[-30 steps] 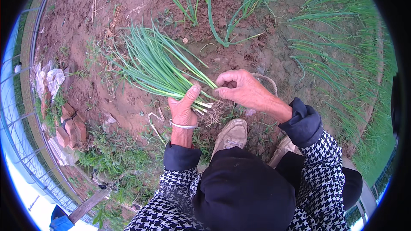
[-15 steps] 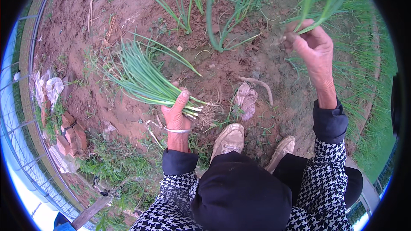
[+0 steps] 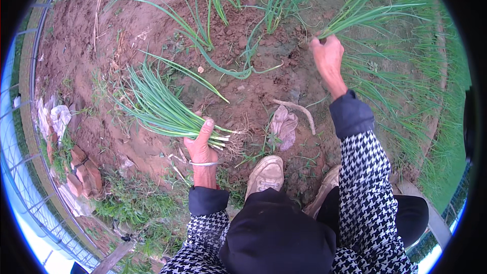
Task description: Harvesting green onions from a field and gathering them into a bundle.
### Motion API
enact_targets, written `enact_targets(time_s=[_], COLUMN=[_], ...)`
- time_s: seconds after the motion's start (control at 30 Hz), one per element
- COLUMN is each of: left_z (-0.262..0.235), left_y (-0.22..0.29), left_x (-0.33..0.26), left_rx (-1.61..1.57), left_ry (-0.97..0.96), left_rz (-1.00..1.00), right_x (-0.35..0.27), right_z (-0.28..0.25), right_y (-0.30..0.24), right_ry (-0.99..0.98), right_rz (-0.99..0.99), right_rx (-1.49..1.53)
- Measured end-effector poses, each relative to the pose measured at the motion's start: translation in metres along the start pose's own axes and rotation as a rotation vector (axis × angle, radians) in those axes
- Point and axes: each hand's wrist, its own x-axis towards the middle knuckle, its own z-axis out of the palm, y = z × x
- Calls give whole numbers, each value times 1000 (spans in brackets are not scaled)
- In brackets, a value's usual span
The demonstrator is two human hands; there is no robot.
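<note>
My left hand (image 3: 201, 144) is closed around a bunch of pulled green onions (image 3: 157, 106), gripping near the white root ends while the leaves fan out to the upper left over the red soil. A thin bangle circles that wrist. My right hand (image 3: 327, 56) reaches far forward and grips the base of a growing clump of green onions (image 3: 365, 12) that still stands in the ground. Both sleeves are dark cuffs over a black-and-white checked pattern.
More onion plants (image 3: 213, 25) grow in the soil ahead. A crumpled rag and a stick (image 3: 286, 119) lie near my light shoes (image 3: 264, 175). Bricks (image 3: 83, 172) and a wire fence (image 3: 30, 137) edge the plot at left; dense grass (image 3: 421, 96) lies right.
My right hand left the bunch, swung out to the right and forward, and now grips a growing clump. The left hand has kept hold of the pulled bunch.
</note>
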Motion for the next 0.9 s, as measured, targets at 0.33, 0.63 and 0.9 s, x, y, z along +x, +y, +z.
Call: enact_targets(time_s=[0.33, 0.63, 0.9], left_z=[2, -2, 16], left_y=[-1, 1, 3], left_x=[0, 2, -3], left_rx=[42, 70, 63], left_ry=[9, 22, -8], left_rz=[5, 20, 18], right_x=[39, 26, 35], right_z=[33, 39, 38], right_y=[34, 5, 23], right_ry=[33, 26, -45], right_rz=[-90, -176, -244], right_rx=[-289, -257, -289])
